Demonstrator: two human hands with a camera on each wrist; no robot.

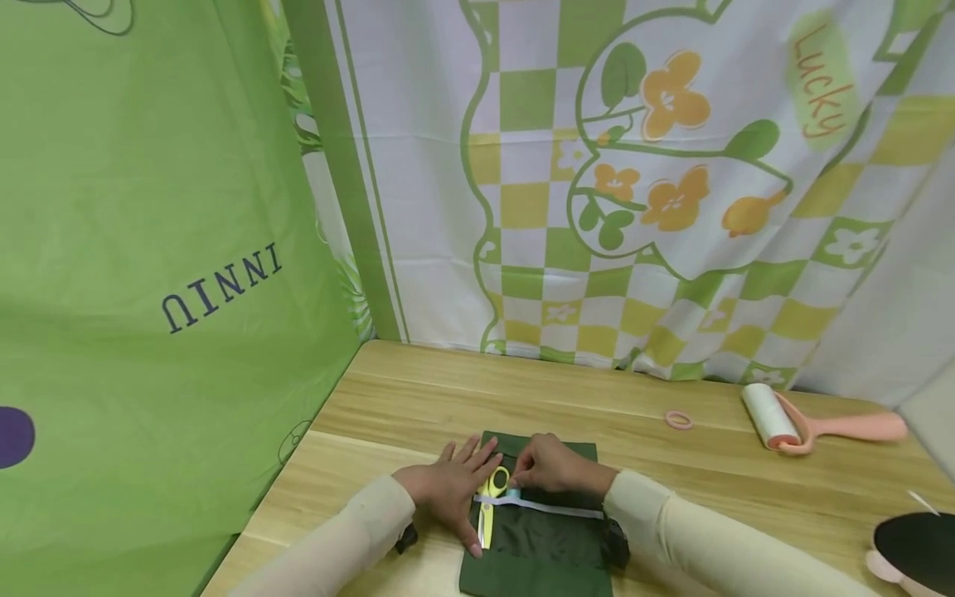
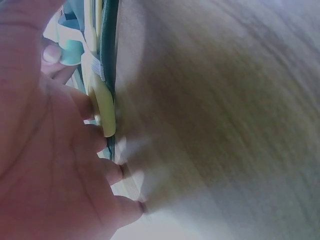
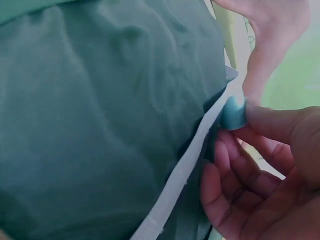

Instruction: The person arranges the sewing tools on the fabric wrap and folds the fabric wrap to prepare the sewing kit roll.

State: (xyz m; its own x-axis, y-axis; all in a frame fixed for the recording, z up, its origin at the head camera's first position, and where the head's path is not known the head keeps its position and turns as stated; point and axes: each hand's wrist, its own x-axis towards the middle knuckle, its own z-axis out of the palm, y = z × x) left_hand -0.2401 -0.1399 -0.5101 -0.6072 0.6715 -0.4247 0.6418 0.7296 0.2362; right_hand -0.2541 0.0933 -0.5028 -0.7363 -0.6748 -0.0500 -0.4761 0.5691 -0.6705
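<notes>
A dark green cloth (image 1: 537,574) is being carried by the wooden table (image 1: 418,398), nearer to its left edge than to its right, and is being crossed from side to side by a white band (image 1: 563,508). By this band a pair of yellow scissors (image 1: 487,526) is being held along the cloth's left edge, the handle loops lying toward the table's far edge and the blades toward the person. The left hand (image 1: 453,487) is being laid over that same edge beside the scissors, well opened, fingers straight and spread, with nothing being gripped. By the right hand (image 1: 554,466) a small light blue piece (image 3: 233,114) is being pinched between thumb and finger, the other fingers being curled; one end of the piece is being covered by the band, just right of the scissors. Near the table's far edge a pink ring (image 1: 680,427) is being left untouched, and near the far right corner a lint roller (image 1: 768,417) is being supported. Behind the far edge a patterned curtain (image 1: 433,166) is being hung; beyond the left edge, a green sheet (image 1: 149,207).
</notes>
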